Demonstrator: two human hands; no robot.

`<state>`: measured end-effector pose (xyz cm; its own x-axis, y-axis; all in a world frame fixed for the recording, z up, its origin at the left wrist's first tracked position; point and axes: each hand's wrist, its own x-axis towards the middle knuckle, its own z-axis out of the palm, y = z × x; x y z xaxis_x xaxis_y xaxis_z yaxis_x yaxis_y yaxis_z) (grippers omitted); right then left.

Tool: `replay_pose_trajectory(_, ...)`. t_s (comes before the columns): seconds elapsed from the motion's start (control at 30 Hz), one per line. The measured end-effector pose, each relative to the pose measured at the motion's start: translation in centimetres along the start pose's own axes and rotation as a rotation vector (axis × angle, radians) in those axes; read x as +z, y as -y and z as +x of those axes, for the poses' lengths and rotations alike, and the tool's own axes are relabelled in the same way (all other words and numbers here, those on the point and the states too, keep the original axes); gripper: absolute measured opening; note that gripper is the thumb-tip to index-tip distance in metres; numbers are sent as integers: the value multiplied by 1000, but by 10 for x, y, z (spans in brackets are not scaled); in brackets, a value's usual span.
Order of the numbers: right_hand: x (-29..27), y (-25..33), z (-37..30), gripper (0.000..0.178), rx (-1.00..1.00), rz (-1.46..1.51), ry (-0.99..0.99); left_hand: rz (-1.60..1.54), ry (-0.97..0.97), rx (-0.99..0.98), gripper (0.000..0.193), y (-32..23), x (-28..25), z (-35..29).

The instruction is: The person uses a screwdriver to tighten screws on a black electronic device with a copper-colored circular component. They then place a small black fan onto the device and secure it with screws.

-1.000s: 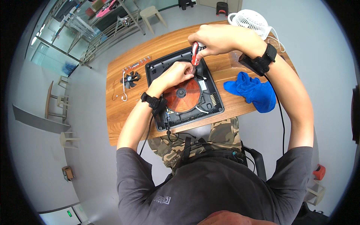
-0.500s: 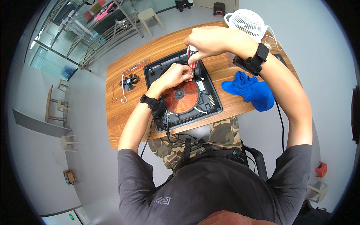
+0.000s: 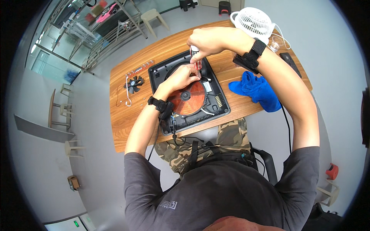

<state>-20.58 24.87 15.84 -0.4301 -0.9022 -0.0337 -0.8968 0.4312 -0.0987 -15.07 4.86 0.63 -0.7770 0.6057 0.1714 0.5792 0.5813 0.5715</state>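
An opened induction cooker (image 3: 221, 109) with a black plastic base lies in front of me on the wooden table. Its round copper coil (image 3: 192, 101) is exposed. Over its far side, my right hand (image 3: 208, 41) grips a screwdriver (image 3: 198, 64) with a red, white and black handle, held roughly upright with the shaft down. My left hand (image 3: 181, 78) reaches across the coil, its fingertips pinched together beside the lower shaft. Whatever is between those fingertips, and the screwdriver's tip, is hidden.
Left of the cooker lie a small black fan (image 3: 133, 84) with a white cable and a clear parts box (image 3: 140, 67). To the right are a blue cloth (image 3: 256, 91), a white desk fan (image 3: 252, 24) and a dark remote-like object (image 3: 290, 63). A black cable hangs near my left wrist.
My right wrist and forearm have turned and shifted slightly left, with the screwdriver still in hand. My left hand stays pinched at its shaft. The whole view has shifted a little.
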Motion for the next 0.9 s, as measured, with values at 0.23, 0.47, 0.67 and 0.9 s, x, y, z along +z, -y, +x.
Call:
replay_pose_trajectory(0.23,-3,13,6,53,68,-22,86,-11,5,-67,14,6,5,-7)
replay_pose_trajectory(0.47,3,12,16,57,94,-31,88,-39,68,-102,18,20,0,-14)
replay_pose_trajectory(0.67,8,15,17,64,78,-84,48,-66,73,-158,17,21,2,-15)
replay_pose_trajectory(0.9,15,16,17,63,54,-59,-41,-99,65,-228,17,19,4,-15)
